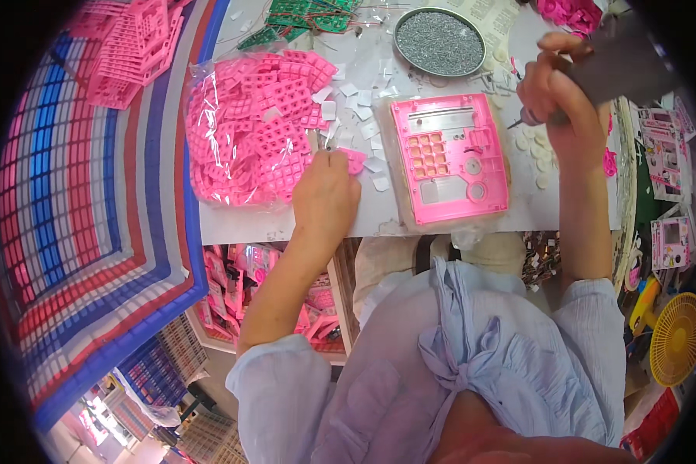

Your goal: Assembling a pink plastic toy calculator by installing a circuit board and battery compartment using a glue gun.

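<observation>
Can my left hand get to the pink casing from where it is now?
Probably yes. Your left hand is just left of the pink casing, with only low white pieces and a small pink part between; nothing tall appears to block it.

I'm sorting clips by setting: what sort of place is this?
Probably an assembly workshop: a bag of pink parts, a dish of tiny metal pieces and green circuit boards share the worktable.

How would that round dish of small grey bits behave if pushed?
The round dish probably slides rather than tips, being wide and shallow. It's likely heavy, as metal-looking bits cover its bottom; these might spill if jolted, lying loose and uncovered.
</observation>
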### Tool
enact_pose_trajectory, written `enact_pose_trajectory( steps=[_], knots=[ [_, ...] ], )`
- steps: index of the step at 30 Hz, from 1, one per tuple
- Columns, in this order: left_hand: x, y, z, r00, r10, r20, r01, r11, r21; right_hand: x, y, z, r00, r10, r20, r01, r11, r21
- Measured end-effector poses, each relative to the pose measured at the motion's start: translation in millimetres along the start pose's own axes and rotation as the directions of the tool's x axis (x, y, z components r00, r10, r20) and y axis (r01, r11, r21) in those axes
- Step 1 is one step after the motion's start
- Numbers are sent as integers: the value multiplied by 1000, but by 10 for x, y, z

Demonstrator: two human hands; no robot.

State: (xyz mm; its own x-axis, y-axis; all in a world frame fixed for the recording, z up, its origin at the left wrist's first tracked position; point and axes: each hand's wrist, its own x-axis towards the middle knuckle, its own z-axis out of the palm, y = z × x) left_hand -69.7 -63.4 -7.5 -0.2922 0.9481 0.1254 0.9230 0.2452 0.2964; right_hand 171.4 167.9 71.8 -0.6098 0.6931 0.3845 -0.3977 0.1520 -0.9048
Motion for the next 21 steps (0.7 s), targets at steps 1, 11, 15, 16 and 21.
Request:
enact_pose_trajectory(
  steps=[1,11,15,16,21],
  knots=[
    [31,-4,-25,1000,-5,-4,5,1000,11,28,-89,43,995,22,-100,-37,988,-148],
    [-225,547,-285,893,-119,433,437,3,-900,-487,56,736,921,265,285,-83,849,-523],
    [-358,615,-281,863,20,505,502,72,-862,-481,140,652,777,410,477,-201,881,-429],
    [-371,584,-293,869,21,494,478,222,-850,-465,128,617,775,356,522,-104,887,-449],
    [-268,508,-313,908,-64,413,377,551,-744,-199,431,496,771,346,535,149,719,-679]
  ],
)
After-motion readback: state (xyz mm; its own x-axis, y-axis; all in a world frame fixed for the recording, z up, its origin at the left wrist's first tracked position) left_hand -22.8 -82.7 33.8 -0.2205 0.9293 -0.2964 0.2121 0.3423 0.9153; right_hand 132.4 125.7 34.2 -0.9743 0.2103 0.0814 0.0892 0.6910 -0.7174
